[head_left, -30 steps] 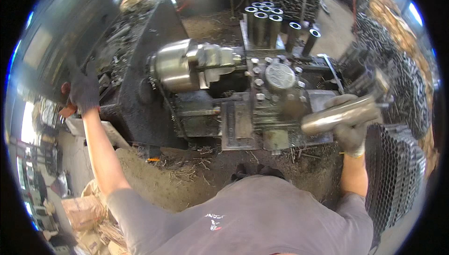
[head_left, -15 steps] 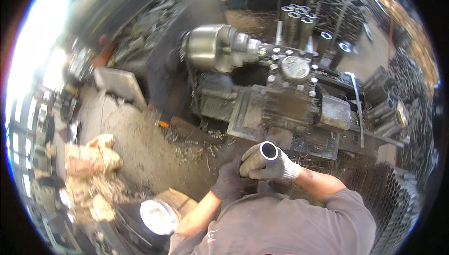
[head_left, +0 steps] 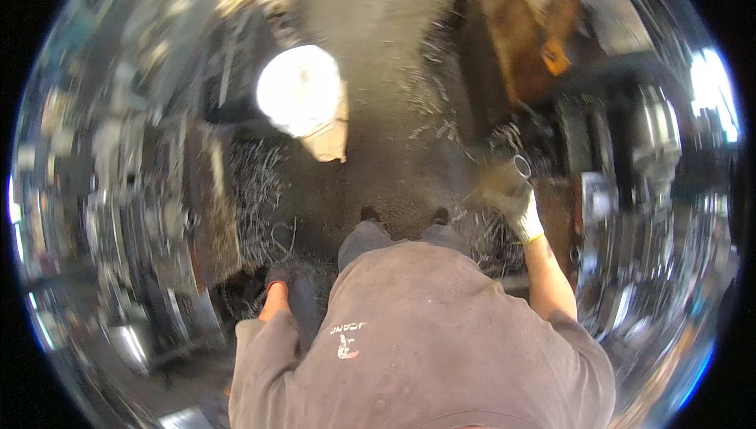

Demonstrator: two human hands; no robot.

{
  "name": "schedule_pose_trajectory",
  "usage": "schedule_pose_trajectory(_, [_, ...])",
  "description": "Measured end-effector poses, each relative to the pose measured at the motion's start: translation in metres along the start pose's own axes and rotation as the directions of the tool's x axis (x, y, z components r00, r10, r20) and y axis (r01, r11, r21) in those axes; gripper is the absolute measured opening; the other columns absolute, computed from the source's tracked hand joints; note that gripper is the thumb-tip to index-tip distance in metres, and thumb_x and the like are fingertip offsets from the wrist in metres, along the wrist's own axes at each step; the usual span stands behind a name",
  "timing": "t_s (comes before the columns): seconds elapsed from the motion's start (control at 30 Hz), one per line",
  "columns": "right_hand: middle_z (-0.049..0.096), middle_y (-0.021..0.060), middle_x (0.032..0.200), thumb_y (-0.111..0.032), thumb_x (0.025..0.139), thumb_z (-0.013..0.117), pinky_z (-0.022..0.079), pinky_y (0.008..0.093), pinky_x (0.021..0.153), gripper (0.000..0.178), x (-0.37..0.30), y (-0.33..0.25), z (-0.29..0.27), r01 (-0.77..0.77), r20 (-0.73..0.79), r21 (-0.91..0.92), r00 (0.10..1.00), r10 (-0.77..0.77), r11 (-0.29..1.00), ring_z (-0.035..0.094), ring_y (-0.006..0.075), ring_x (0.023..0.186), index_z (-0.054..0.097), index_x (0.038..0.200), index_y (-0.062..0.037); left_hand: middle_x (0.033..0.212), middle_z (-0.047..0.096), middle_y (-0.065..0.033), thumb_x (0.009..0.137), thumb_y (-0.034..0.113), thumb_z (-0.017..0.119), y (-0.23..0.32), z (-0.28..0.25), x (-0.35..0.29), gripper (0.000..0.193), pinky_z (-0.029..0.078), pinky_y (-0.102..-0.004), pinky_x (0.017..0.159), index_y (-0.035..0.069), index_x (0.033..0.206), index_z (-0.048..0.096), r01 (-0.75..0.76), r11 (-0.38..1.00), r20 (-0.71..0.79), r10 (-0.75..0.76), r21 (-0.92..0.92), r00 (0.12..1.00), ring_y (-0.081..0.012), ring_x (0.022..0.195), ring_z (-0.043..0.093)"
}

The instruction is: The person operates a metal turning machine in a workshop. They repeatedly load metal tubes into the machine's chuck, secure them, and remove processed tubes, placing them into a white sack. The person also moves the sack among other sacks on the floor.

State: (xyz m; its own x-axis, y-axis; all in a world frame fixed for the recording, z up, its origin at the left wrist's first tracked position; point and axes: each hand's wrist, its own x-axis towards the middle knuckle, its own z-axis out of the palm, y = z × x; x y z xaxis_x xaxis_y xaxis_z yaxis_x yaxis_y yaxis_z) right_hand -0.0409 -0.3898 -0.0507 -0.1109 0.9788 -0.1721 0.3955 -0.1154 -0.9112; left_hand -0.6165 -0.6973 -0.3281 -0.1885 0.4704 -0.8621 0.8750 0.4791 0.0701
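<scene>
My right hand, in a pale work glove with a yellow cuff edge, is held out ahead to the right. Its fingers are wrapped round a short metal tube, whose round open end faces up. Motion smears the tube's body. Down by my left side is my left hand in a dark glove; its fingers are blurred, and nothing can be made out in it. Near that hand lies a heap of curly metal shavings.
A bright white round surface with cardboard beside it stands ahead on the left. Blurred machinery lines the right, and a brown machine side the left. Floor scattered with shavings runs between them.
My view has swung away from the lathe toward the aisle. My left hand has let go of the tube and dropped to my side; the right hand alone holds it.
</scene>
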Motion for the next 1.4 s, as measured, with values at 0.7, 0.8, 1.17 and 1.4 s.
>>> schedule_pose_trajectory(0.7, [0.076, 0.0181, 0.104, -0.024, 0.078, 0.087, 0.059, 0.0431, 0.085, 0.050, 0.059, -0.289, 0.467, 0.636, 0.893, 0.364, -0.031, -0.448, 0.681, 0.076, 0.0320, 0.098, 0.069, 0.121, -0.0056, 0.115, 0.073, -0.0258, 0.100, 0.031, 0.060, 0.048, 0.206, -0.106, 0.033, 0.057, -0.0492, 0.089, 0.008, 0.119, 0.075, 0.254, 0.203, -0.082, -0.905, -0.946, 0.418, -0.0378, 0.106, 0.073])
schedule_pose_trajectory(0.8, [0.075, 0.0213, 0.101, -0.029, 0.078, 0.085, 0.059, 0.0437, 0.084, 0.049, 0.055, -0.325, 0.543, 0.667, 0.840, 0.498, -0.210, -0.501, 0.554, 0.075, 0.0379, 0.096, 0.070, 0.120, -0.0065, 0.128, 0.067, -0.0266, 0.102, 0.036, 0.058, 0.052, 0.228, -0.140, 0.044, 0.053, -0.0496, 0.097, 0.005, 0.133, 0.065, 0.351, -0.305, 0.291, -0.952, -0.885, -0.093, -0.0413, 0.116, 0.067])
schedule_pose_trajectory(1.17, [0.077, 0.0168, 0.100, -0.041, 0.083, 0.082, 0.061, 0.0456, 0.074, 0.047, 0.111, -0.421, 0.665, 0.683, 0.701, 0.712, -0.705, -0.106, 0.162, 0.076, 0.0351, 0.087, 0.073, 0.117, -0.0104, 0.142, 0.059, -0.0250, 0.108, 0.051, 0.049, 0.012, 0.099, -0.294, 0.061, 0.048, -0.0528, 0.104, 0.003, 0.145, 0.056, -0.197, -0.437, 0.443, -0.581, -0.877, -0.683, -0.0459, 0.127, 0.058])
schedule_pose_trajectory(1.4, [0.078, 0.0137, 0.093, -0.028, 0.087, 0.079, 0.063, 0.0393, 0.069, 0.033, 0.045, -0.550, 0.731, 0.170, 0.256, 0.961, -0.842, -0.476, 0.217, 0.077, 0.0257, 0.081, 0.075, 0.103, 0.0010, 0.127, 0.067, -0.0238, 0.107, 0.045, 0.053, -0.003, 0.129, -0.297, 0.050, 0.049, -0.0505, 0.099, 0.003, 0.132, 0.063, -0.192, -0.344, 0.386, -0.686, -0.919, -0.617, -0.0433, 0.115, 0.063])
